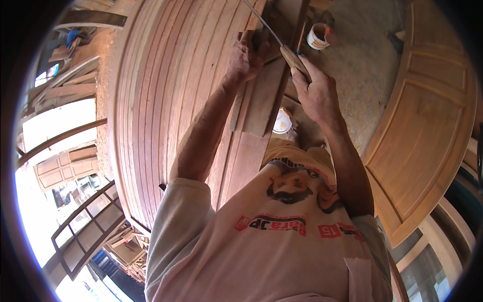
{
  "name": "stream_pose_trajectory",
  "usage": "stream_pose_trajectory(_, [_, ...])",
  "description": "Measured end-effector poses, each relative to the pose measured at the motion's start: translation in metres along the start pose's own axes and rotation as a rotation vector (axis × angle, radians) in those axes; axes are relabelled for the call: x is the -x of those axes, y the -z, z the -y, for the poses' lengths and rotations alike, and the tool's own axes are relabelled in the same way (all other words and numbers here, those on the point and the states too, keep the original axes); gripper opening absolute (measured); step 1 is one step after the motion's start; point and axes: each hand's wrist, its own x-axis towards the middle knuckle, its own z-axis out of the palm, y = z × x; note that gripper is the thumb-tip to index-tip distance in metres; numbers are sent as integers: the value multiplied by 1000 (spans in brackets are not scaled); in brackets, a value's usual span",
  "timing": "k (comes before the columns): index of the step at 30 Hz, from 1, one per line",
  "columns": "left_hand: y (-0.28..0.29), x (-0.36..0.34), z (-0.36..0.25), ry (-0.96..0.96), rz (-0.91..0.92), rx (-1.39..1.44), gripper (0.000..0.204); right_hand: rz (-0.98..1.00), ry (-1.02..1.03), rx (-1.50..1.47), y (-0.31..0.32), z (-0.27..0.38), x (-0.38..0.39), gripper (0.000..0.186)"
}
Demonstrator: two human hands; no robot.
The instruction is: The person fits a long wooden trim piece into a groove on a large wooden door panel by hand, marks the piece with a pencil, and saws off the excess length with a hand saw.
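My right hand (317, 93) is closed round the wooden handle (294, 61) of a tool with a long, thin metal shaft (264, 22). The shaft points away to the upper left. My left hand (245, 58) is bent over a dark piece of wood (259, 36), its thumb apart from the fingers; the fingertips are partly hidden. Below that hand, a short brown board (257, 108) lies along the bench, with a narrow wooden strip (236, 108) beside it. Light reddish wooden boards (171, 90) lie side by side to the left of my hands.
A white bucket (317, 36) stands on the grey floor beyond my right hand, and a round white container (282, 121) sits near my feet. A large panelled wooden door (417, 121) stands at the right. Timber scraps (70, 83) and a windowed frame (83, 226) are at the left.
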Motion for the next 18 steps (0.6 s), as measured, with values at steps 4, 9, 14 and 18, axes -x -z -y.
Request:
stream_pose_trajectory(4, [5,0,-5,35,41,35,51,100,-76,14,15,14,6,39])
stream_pose_trajectory(9, [5,4,5,-30,-9,51,50,56,-37,-30,39,14,59,38])
stream_pose_trajectory(14, [3,0,3,-44,19,77,47,131,-73,26,11,19,-6,37])
stream_pose_trajectory(18, [4,-1,-3,41,15,22,46,220,-174,30,16,27,-19,37])
